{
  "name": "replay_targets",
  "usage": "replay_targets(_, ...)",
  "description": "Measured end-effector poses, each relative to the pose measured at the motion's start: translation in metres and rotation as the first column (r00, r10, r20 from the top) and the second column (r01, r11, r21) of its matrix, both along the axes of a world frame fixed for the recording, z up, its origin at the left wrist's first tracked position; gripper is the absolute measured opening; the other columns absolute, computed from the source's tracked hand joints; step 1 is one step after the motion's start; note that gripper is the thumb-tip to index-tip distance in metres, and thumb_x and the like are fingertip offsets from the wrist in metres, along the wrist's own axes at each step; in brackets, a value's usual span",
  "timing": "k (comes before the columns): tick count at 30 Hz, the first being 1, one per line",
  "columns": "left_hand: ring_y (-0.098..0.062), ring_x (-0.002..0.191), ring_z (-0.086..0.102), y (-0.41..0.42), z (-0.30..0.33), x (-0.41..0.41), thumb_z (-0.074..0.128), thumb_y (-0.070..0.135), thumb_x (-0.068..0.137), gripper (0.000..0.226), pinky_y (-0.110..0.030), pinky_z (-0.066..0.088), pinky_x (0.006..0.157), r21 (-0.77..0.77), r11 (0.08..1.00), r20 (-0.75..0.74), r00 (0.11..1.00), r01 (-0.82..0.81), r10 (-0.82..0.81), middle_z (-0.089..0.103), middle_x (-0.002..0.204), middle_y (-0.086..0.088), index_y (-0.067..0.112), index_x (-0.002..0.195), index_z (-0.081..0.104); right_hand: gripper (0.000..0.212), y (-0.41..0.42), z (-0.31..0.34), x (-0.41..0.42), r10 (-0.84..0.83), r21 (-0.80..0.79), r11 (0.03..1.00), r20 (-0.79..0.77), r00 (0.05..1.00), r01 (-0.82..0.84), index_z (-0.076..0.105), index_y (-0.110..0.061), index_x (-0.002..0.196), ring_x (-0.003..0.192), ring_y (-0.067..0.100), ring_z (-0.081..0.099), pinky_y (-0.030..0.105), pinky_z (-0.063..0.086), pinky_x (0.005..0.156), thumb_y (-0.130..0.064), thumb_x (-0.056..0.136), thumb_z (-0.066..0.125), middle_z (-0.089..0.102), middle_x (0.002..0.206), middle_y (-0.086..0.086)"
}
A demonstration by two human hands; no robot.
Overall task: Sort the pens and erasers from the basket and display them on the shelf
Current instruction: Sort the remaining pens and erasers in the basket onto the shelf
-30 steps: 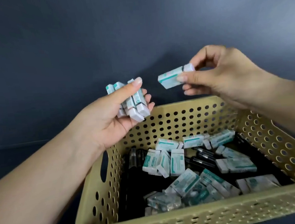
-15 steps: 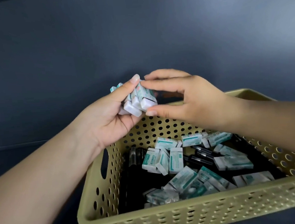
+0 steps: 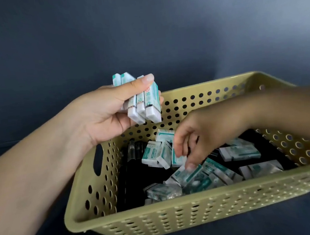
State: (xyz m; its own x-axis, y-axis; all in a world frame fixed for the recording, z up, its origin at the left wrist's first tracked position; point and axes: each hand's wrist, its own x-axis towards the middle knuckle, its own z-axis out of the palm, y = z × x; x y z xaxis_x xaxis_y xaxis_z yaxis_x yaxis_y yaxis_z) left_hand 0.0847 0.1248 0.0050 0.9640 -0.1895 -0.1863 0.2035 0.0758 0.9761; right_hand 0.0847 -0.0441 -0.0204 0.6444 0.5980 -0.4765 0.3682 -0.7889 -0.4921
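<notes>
Left hand (image 3: pixel 101 114) clamped on a bundle of erasers (image 3: pixel 143 103) kept above the basket (image 3: pixel 177 214), right hand (image 3: pixel 199 139) pinching another eraser (image 3: pixel 178 158) to add.

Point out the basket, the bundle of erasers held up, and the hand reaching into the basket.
basket (image 3: pixel 178 218): head view, near wall.
eraser bundle (image 3: pixel 150 106): head view, front eraser's sleeve.
right hand (image 3: pixel 204 131): head view, back of hand.
</notes>
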Motion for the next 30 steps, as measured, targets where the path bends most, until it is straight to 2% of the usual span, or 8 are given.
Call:
replay_targets(3,-0.011,0.058,0.069,0.0,-0.001,0.0,0.062,0.024,0.052,0.037,-0.019,0.052,0.045,0.041,0.999,0.005,0.999,0.035,-0.035,0.071,0.065,-0.005,0.007,0.084,0.061,0.034,0.004,-0.011,0.0,0.008,-0.085,0.996,-0.053,0.999,-0.013,0.06,-0.031,0.102,0.052,-0.023,0.046,-0.005,0.034,0.049,-0.037,0.071,0.074,0.055,0.079,-0.023)
replay_targets(8,-0.011,0.06,0.069,0.001,-0.004,0.002,0.063,0.026,0.049,0.039,-0.02,0.052,0.048,0.053,0.997,0.022,0.998,0.053,-0.054,0.072,0.067,-0.005,0.007,0.083,0.063,0.021,0.006,-0.012,-0.001,0.002,-0.054,0.999,-0.029,1.0,-0.004,0.056,-0.03,0.079,0.048,-0.014,0.049,0.0,0.034,0.046,-0.031,0.071,0.075,0.058,0.057,-0.022)
replay_targets(11,-0.011,0.061,0.069,0.002,-0.004,0.003,0.064,0.026,0.049,0.038,-0.022,0.054,0.049,0.044,0.998,0.023,0.999,0.036,-0.037,0.071,0.067,-0.005,0.006,0.081,0.062,0.019,0.002,0.0,0.006,-0.133,0.144,0.98,-0.045,0.99,0.139,0.058,-0.027,0.078,0.053,-0.006,0.056,0.006,0.044,0.051,-0.015,0.073,0.073,0.063,0.064,-0.013)
replay_targets(14,-0.011,0.058,0.069,0.002,-0.004,0.004,0.064,0.027,0.05,0.038,-0.022,0.054,0.047,0.044,0.999,0.022,0.999,0.022,-0.023,0.071,0.066,-0.005,0.007,0.083,0.062,0.015,-0.011,0.016,0.012,-0.314,0.438,0.828,-0.156,0.936,0.351,0.064,-0.016,0.074,0.05,0.002,0.06,0.013,0.05,0.05,-0.005,0.065,0.07,0.064,0.058,-0.004)
replay_targets(19,-0.015,0.06,0.069,0.003,-0.001,0.005,0.062,0.027,0.055,0.039,-0.027,0.055,0.049,-0.104,0.99,-0.034,0.995,0.091,-0.095,0.071,0.072,-0.009,0.003,0.086,0.063,0.017,-0.019,0.042,0.008,-0.223,0.724,0.594,-0.271,0.936,0.351,0.073,-0.016,0.062,0.046,0.003,0.055,0.015,0.051,0.051,-0.019,0.045,0.068,0.063,0.054,-0.003)
replay_targets(22,-0.018,0.061,0.069,0.007,-0.002,0.006,0.07,0.032,0.053,0.036,-0.035,0.059,0.058,-0.122,0.967,-0.034,0.973,0.225,-0.23,0.071,0.074,-0.01,0.005,0.077,0.072,0.013,-0.012,0.046,0.007,-0.182,0.789,0.518,-0.275,0.944,0.33,0.07,-0.017,0.061,0.047,0.003,0.056,0.016,0.052,0.051,-0.018,0.049,0.066,0.063,0.053,-0.003)
replay_targets(25,-0.018,0.062,0.068,0.012,-0.002,0.009,0.087,0.029,0.035,0.045,-0.034,0.058,0.057,-0.169,0.929,-0.03,0.941,0.329,-0.338,0.071,0.072,-0.009,0.009,0.073,0.076,0.022,-0.005,0.042,0.008,-0.205,0.8,0.499,-0.265,0.942,0.334,0.063,-0.015,0.073,0.048,0.003,0.058,0.017,0.053,0.052,-0.014,0.051,0.064,0.063,0.054,-0.003)
replay_targets(30,-0.017,0.06,0.069,0.009,-0.001,0.004,0.072,0.029,0.04,0.028,-0.023,0.052,0.045,-0.133,0.932,-0.021,0.94,0.336,-0.342,0.07,0.068,-0.007,0.012,0.063,0.075,0.023,-0.002,0.038,0.009,-0.203,0.804,0.503,-0.247,0.947,0.318,0.063,-0.017,0.071,0.053,0.012,0.064,0.015,0.052,0.051,-0.017,0.049,0.067,0.062,0.062,0.002)
